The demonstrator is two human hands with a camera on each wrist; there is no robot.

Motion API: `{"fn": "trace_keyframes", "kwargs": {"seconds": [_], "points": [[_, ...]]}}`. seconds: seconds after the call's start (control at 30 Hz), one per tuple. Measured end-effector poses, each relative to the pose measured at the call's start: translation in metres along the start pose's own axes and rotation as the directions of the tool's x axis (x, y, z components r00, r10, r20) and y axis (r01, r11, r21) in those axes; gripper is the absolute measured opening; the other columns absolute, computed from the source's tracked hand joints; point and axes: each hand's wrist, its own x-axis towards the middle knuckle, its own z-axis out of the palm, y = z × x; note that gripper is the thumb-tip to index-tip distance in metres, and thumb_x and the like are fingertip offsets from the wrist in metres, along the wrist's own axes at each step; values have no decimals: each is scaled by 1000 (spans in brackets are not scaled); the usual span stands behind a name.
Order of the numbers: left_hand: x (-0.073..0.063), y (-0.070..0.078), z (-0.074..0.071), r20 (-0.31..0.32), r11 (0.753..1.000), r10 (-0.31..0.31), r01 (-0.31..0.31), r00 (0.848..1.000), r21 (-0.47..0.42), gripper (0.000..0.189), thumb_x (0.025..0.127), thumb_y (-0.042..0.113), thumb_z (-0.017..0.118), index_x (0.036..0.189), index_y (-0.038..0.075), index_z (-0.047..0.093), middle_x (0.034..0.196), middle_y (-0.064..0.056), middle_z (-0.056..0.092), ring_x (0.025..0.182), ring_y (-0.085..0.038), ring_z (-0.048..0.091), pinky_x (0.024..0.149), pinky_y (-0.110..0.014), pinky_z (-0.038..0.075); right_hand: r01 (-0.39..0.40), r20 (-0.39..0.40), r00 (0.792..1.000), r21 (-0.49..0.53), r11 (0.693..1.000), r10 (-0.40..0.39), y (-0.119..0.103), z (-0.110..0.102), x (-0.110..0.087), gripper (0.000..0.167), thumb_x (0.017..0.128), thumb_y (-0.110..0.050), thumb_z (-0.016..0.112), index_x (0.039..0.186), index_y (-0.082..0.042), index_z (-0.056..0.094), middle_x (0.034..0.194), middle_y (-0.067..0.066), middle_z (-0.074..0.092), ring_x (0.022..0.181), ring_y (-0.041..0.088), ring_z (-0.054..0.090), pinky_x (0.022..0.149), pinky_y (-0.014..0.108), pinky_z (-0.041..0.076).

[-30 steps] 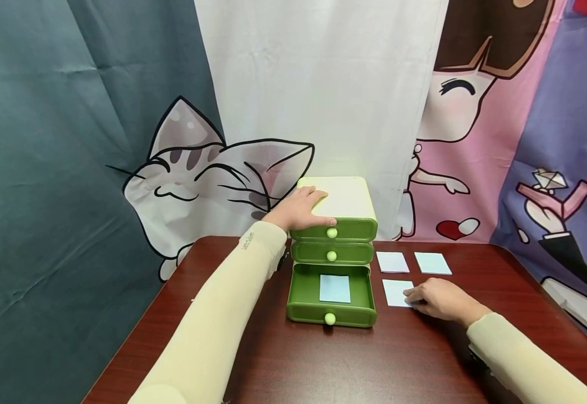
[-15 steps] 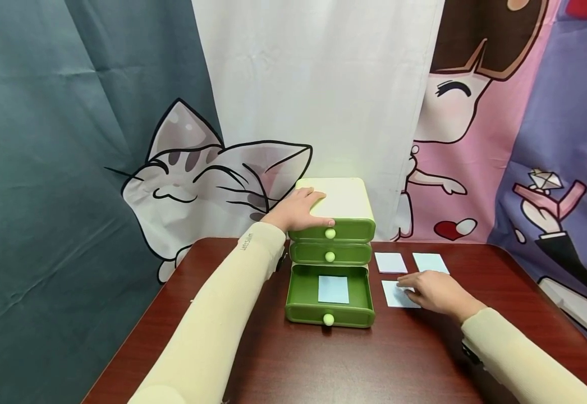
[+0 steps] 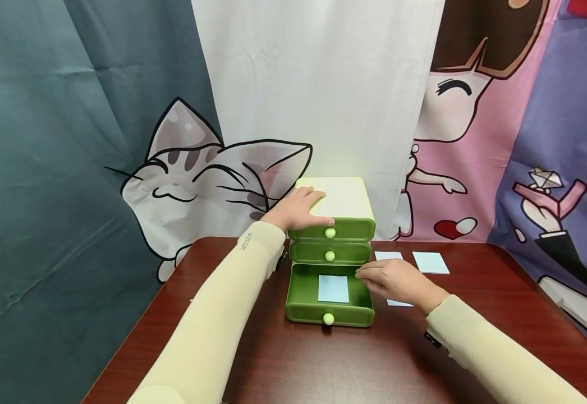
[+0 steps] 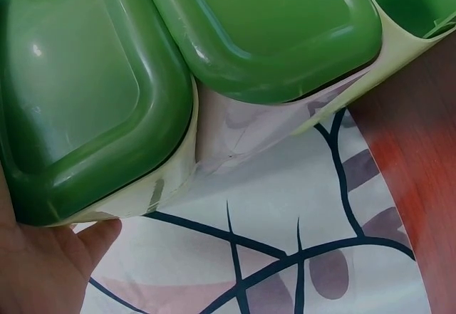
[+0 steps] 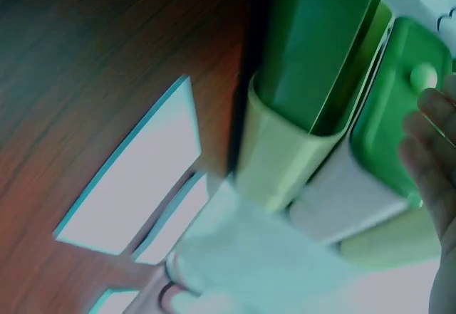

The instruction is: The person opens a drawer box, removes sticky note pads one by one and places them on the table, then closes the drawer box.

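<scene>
A small green drawer unit point(image 3: 346, 196) with a pale top stands on the table, its bottom drawer point(image 3: 301, 312) pulled out. A light blue square note pad point(image 3: 333, 288) lies in that drawer. My left hand point(image 3: 298, 210) rests on the unit's top left, fingers laid on the lid and thumb along the front edge. Over the open drawer's right side is my right hand point(image 3: 399, 279), fingers nearly straight and close together; nothing shows held in it. It partly covers a blue note pad point(image 3: 399, 303) lying on the table.
Right of the unit lie a pale note pad point(image 3: 388, 255), partly behind my right hand, and a light blue one point(image 3: 431, 262). The dark red table point(image 3: 283, 365) runs back to a printed cartoon curtain point(image 3: 324, 95).
My right hand has left the nearest note pad on the table and moved left to the open drawer. The pads have stayed put, and the left hand keeps its place on the unit.
</scene>
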Motion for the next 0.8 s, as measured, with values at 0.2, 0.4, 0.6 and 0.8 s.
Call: {"fn": "trace_keyframes", "kwargs": {"seconds": [0.2, 0.4, 0.6, 0.8], "points": [[1, 0, 0, 1, 1000, -4, 4, 1000, -5, 92, 84, 81, 54, 157, 28, 36, 163, -9, 29, 150, -26, 26, 119, -46, 27, 64, 154, 986, 52, 997, -71, -9, 16, 23, 20, 88, -11, 77, 107, -9, 77, 106, 0, 76, 99, 13, 72, 81, 33, 58], [1, -1, 2, -3, 1000, -5, 5, 1000, -3, 92, 84, 80, 55, 157, 28, 36, 162, -9, 29, 149, -27, 26, 119, -46, 28, 38, 305, 951, 63, 997, -55, -9, 38, 30, 25, 94, -23, 73, 114, -9, 76, 114, 3, 74, 104, 16, 71, 84, 35, 58], [1, -1, 3, 2, 1000, -7, 7, 1000, -13, 92, 83, 80, 55, 157, 28, 37, 162, -9, 30, 149, -26, 26, 119, -46, 28, 21, 398, 917, 46, 999, -38, -8, 51, 30, 39, 92, -32, 75, 122, -8, 73, 122, 7, 72, 106, 19, 70, 84, 35, 58], [0, 0, 0, -4, 1000, 3, -3, 1000, -10, 92, 84, 80, 55, 157, 27, 37, 162, -9, 31, 149, -27, 26, 119, -47, 29, -17, 442, 897, 17, 1000, 8, -7, 58, 29, 43, 87, -31, 79, 123, -9, 72, 121, 6, 71, 103, 17, 70, 84, 35, 58]]}}
